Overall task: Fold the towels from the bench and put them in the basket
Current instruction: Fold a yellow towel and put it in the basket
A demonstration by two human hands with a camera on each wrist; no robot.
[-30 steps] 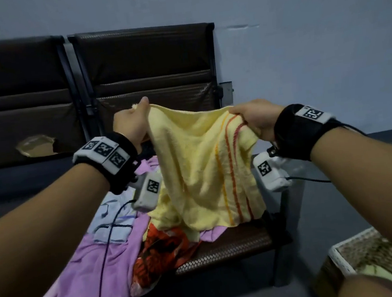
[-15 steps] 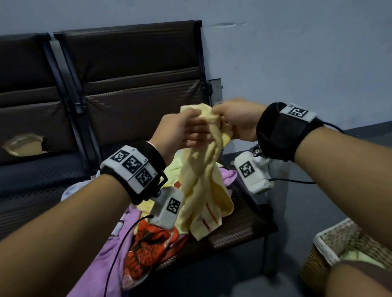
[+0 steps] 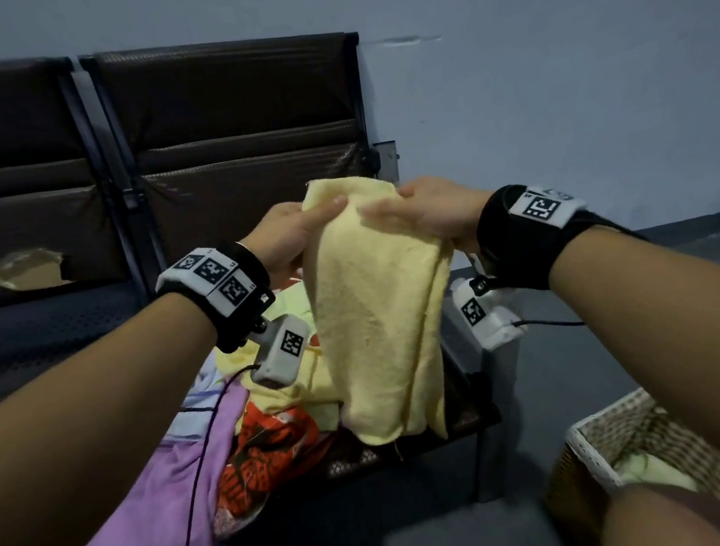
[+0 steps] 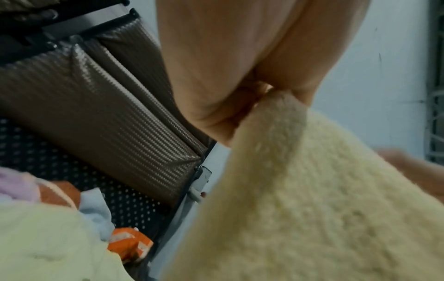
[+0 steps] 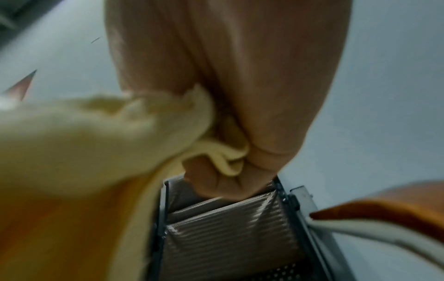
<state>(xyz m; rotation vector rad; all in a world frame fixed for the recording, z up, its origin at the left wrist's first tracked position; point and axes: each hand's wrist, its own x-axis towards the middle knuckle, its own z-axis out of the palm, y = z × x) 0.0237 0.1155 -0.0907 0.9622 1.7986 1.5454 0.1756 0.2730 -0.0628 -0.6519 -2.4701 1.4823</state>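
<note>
yellow towel (image 3: 376, 315) i am holding up, hanging doubled above the bench (image 3: 412, 445) | left hand (image 3: 288, 240) pinching its top edge | right hand (image 3: 436, 215) gripping the other top edge | basket (image 3: 598, 447) sitting lower right

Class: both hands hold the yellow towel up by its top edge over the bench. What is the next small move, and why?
Probably fold it once more: bring the top edge, pinched by the left hand and right hand, down toward the bottom hem. The yellow towel hangs doubled but long, likely too long for the wicker basket at lower right.
</note>
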